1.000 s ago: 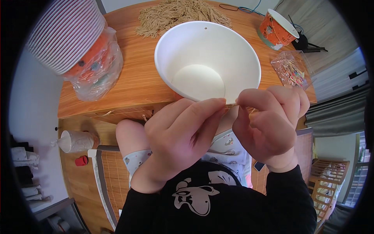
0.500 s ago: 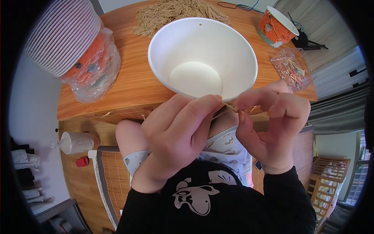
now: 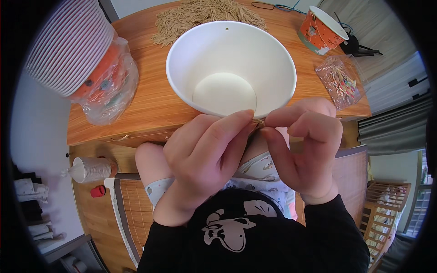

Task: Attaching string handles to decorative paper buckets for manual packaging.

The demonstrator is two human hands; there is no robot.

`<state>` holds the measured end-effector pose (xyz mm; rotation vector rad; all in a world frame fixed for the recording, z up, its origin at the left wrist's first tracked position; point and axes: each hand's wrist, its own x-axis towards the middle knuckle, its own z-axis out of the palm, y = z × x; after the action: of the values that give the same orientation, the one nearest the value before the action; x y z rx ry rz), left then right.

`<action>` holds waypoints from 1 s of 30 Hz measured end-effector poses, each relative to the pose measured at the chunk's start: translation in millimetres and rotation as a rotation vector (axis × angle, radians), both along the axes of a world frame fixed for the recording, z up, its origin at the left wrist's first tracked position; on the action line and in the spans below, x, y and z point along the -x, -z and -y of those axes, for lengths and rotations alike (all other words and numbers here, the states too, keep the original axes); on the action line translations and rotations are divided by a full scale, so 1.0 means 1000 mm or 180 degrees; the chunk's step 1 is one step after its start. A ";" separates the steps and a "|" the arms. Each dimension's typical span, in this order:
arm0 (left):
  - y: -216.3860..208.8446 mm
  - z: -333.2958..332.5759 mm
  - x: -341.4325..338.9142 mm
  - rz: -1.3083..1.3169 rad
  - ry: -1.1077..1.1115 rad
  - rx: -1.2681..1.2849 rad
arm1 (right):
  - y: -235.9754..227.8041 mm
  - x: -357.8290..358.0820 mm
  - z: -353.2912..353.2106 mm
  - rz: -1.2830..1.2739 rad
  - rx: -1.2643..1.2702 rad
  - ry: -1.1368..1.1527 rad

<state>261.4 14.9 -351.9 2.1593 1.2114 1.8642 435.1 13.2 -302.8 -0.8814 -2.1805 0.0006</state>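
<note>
A large white bucket (image 3: 214, 50) leans toward me at the table's front edge, its open mouth and bare inside facing me. One small hole shows near its far rim. At the near rim, my left hand (image 3: 202, 152) pinches a short piece of tan cord (image 3: 258, 122). My right hand (image 3: 309, 148) holds the same cord between thumb and forefinger, close beside the left fingertips. Most of the cord is hidden by my fingers, so whether it passes through the bucket wall cannot be seen.
Behind the bucket lies a heap of tan cords (image 3: 200, 20). Stacked buckets (image 3: 68, 50), partly in clear plastic, stand at left. At right are an orange bucket with a cord handle (image 3: 316, 34) and a clear box of small colourful pieces (image 3: 339, 84). The wooden table (image 3: 150, 82) holds these.
My right hand has moved left, bringing its fingertips close to my left ones. Less cord shows between them. The bucket appears slightly further left.
</note>
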 end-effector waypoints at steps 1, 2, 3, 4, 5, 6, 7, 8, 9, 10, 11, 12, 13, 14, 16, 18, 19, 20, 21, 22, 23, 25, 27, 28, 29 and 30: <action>0.000 0.000 -0.001 0.0001 0.0012 0.0000 | -0.001 -0.001 -0.001 0.0120 -0.0096 -0.0010; 0.000 0.000 -0.002 -0.0016 0.0043 -0.0008 | -0.002 0.000 -0.001 0.0122 -0.0095 0.0002; -0.001 0.001 -0.002 -0.0038 0.0055 -0.0018 | -0.003 0.001 0.001 0.0101 -0.0129 -0.0018; 0.000 0.000 -0.001 -0.0040 0.0049 -0.0019 | -0.005 0.003 0.002 0.0080 -0.0162 -0.0038; 0.001 -0.002 0.001 -0.0127 0.0056 -0.0191 | -0.007 0.003 0.003 0.0078 -0.0162 -0.0045; 0.003 -0.004 0.002 -0.0210 0.0070 -0.0362 | -0.008 0.003 0.003 0.0135 -0.0093 -0.0091; 0.004 -0.004 0.002 -0.0209 0.0069 -0.0361 | -0.009 0.003 0.003 0.0192 -0.0023 -0.0138; 0.006 -0.004 0.002 -0.0198 0.0008 -0.0388 | -0.007 0.003 0.003 0.0193 -0.0022 -0.0139; 0.006 -0.005 0.002 -0.0186 -0.0048 -0.0420 | -0.004 0.003 0.003 0.0044 -0.0020 -0.0195; 0.006 -0.005 0.002 -0.0185 -0.0043 -0.0423 | -0.003 0.003 0.003 -0.0106 -0.0019 -0.0253; 0.005 -0.005 0.002 -0.0238 -0.0104 -0.0469 | -0.004 0.002 0.002 -0.0105 -0.0022 -0.0249; 0.005 -0.005 0.002 -0.0292 -0.0170 -0.0512 | -0.004 0.002 0.002 -0.0108 -0.0018 -0.0297; 0.005 -0.005 0.002 -0.0293 -0.0172 -0.0514 | -0.004 0.002 0.001 -0.0111 -0.0015 -0.0345; 0.006 -0.005 0.003 -0.0274 -0.0162 -0.0484 | -0.001 0.001 0.001 -0.0112 -0.0018 -0.0348; 0.004 -0.005 0.003 -0.0258 -0.0143 -0.0469 | 0.013 -0.002 0.001 -0.0711 0.0239 -0.0119; -0.003 0.000 0.003 -0.0216 0.0022 0.0039 | 0.027 -0.005 0.007 -0.0983 0.0325 -0.0107; -0.002 -0.002 0.002 -0.0218 0.0020 0.0024 | 0.033 -0.006 0.009 -0.1252 0.0420 -0.0097; 0.001 -0.005 0.000 -0.0103 0.0025 -0.0056 | 0.036 -0.005 0.010 -0.1253 0.0404 -0.0100; 0.003 -0.006 -0.001 0.0007 0.0030 -0.0135 | 0.038 -0.003 0.011 -0.1169 0.0328 -0.0053; 0.004 -0.006 -0.001 0.0002 0.0031 -0.0151 | 0.041 0.000 0.011 -0.1086 0.0251 -0.0005; 0.004 -0.006 -0.002 0.0043 0.0075 -0.0136 | 0.046 0.004 0.009 -0.1181 0.0198 -0.0033; 0.004 -0.005 -0.002 0.0084 0.0117 -0.0122 | 0.042 0.007 0.015 -0.1057 0.0357 0.0066; 0.003 -0.004 -0.002 0.0251 0.0239 0.0065 | 0.043 0.009 0.017 -0.0932 0.0515 0.0179; 0.003 -0.004 -0.002 0.0249 0.0253 0.0058 | 0.046 0.008 0.017 -0.1176 0.0642 0.0055; 0.002 -0.003 -0.001 0.0161 0.0194 0.0070 | 0.048 0.008 0.017 -0.1419 0.0770 -0.0070; 0.000 -0.002 -0.001 0.0071 0.0122 0.0074 | 0.046 0.009 0.017 -0.1421 0.0755 -0.0073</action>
<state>262.1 17.1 -351.8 2.1283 1.1731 1.8449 425.7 -4.0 -348.8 -0.8874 -1.7917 0.4348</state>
